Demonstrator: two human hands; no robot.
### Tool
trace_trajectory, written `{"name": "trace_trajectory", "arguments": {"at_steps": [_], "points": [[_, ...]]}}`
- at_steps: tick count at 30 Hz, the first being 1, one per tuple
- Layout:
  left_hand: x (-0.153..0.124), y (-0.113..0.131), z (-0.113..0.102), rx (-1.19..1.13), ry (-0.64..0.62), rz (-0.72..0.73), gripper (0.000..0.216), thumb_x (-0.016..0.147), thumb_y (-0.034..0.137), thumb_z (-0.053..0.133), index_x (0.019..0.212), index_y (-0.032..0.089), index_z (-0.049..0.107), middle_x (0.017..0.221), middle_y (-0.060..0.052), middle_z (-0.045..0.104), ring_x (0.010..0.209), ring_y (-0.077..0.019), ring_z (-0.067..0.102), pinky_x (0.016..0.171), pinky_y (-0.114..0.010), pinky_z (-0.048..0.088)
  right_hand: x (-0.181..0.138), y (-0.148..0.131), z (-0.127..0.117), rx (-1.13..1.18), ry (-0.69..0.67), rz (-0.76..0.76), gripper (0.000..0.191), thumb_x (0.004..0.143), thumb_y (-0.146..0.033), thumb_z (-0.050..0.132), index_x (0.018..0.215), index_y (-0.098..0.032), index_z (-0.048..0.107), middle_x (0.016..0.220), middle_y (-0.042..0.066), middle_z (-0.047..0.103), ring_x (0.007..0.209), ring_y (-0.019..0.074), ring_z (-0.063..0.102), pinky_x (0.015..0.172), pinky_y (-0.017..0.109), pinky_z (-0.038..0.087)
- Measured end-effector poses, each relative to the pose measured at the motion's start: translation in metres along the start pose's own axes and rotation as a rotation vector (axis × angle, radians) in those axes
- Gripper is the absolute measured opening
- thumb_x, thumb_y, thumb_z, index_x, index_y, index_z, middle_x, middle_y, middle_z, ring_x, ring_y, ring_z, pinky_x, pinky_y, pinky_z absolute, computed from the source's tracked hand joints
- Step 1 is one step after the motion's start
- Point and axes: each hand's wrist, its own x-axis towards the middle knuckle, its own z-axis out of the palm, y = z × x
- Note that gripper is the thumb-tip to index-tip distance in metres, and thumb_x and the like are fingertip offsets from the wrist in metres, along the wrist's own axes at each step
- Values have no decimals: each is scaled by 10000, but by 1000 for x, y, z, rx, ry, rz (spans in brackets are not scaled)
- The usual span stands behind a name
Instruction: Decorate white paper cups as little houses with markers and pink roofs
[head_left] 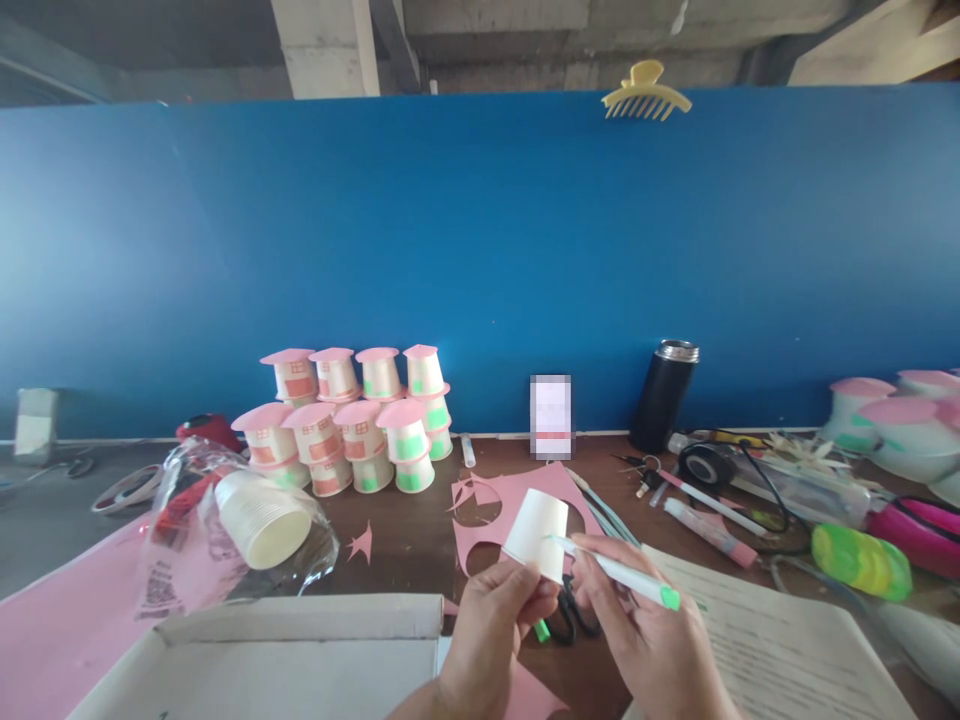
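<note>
Over the worktop (pixel 412 562), a cup (pixel 540 520) is pinched by left fingers (pixel 513 588), a marker (pixel 628 576) by right fingers (pixel 606 606); lines could get wonky if it's squeezed.

1. The paper cup (pixel 537 530) is plain white.
2. The marker (pixel 628 574) has a white barrel and a green end.
3. The stacked cups (pixel 362 434) are white with pink discs; some carry reddish-pink blocks and window grids, others green patches.
4. The cut card (pixel 514 490) is pink.
5. The bench (pixel 405 560) is dark brown.
6. The partition (pixel 480 240) is solid blue.
7. The claw clip (pixel 646 98) is pale yellow.
8. The flask (pixel 661 400) is black with a silver rim.
9. The printed sheet (pixel 795 640) is white with dark lines.
</note>
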Motion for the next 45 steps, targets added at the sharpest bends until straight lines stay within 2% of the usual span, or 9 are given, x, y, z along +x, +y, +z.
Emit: {"name": "trace_trajectory", "arguments": {"at_steps": [5, 9, 15, 22, 27, 31, 35, 38, 45], "points": [[3, -3, -3, -17, -20, 6, 286, 638, 354, 840, 674, 90, 735, 683, -72, 689, 683, -123, 631, 708, -219, 515, -3, -6, 0, 90, -87, 60, 181, 944, -334, 507, 1029, -218, 616, 762, 16, 696, 537, 122, 645, 542, 208, 550], [3, -4, -4, -27, -40, 7, 252, 665, 332, 825, 653, 101, 726, 679, -62, 682, 693, -122, 630, 719, -219, 518, -5, -9, 1, 88, -132, 52, 205, 947, -346, 491, 1015, -200, 617, 824, 52, 716, 553, 134, 660, 471, 198, 525], [2, -3, -4, -16, -45, 9, 258, 680, 343, 815, 712, 97, 745, 715, -66, 692, 722, -123, 635, 747, -222, 523, -3, -10, 1, 77, -40, 54, 188, 942, -337, 504, 999, -209, 630, 785, 35, 715, 542, 130, 660, 509, 201, 544], [0, 1, 1, 0, -3, -6, 302, 606, 365, 860, 658, 95, 736, 661, -73, 691, 678, -134, 643, 703, -226, 531, -1, -6, -2, 13, 36, 10, 170, 935, -318, 525, 1041, -234, 628, 759, 0, 709, 584, 117, 684, 571, 177, 559], [2, -1, -1, 7, -25, 6, 302, 632, 367, 843, 660, 85, 736, 681, -79, 691, 688, -129, 638, 705, -218, 525, 0, -7, -2, 27, 1, 14, 178, 939, -323, 517, 1047, -233, 627, 765, 1, 704, 571, 115, 671, 573, 184, 556], [2, -1, -2, 0, -30, 9, 298, 642, 362, 837, 688, 83, 742, 689, -74, 687, 683, -123, 631, 713, -220, 524, -3, -11, -2, 99, -79, 60, 199, 944, -344, 500, 1009, -204, 627, 742, 16, 699, 509, 117, 638, 511, 199, 540], [1, 0, -1, -3, -32, 7, 267, 654, 339, 831, 651, 92, 728, 666, -64, 678, 674, -120, 629, 702, -215, 523, -5, -15, -1, 77, -129, 80, 234, 947, -363, 489, 995, -185, 634, 787, 57, 719, 529, 140, 649, 440, 206, 507], [1, 0, -1, -10, -35, 7, 272, 654, 345, 831, 652, 93, 728, 679, -68, 683, 688, -123, 633, 709, -215, 525, -4, -15, 0, 82, -93, 71, 229, 948, -361, 488, 974, -189, 637, 765, 56, 716, 572, 157, 671, 462, 212, 522], [1, 1, 0, -4, -25, 1, 288, 638, 352, 842, 673, 86, 737, 676, -74, 691, 688, -124, 640, 712, -215, 528, -1, -8, -2, 61, -4, 50, 195, 943, -338, 509, 1024, -214, 635, 752, 16, 708, 551, 125, 666, 548, 200, 560]]}}
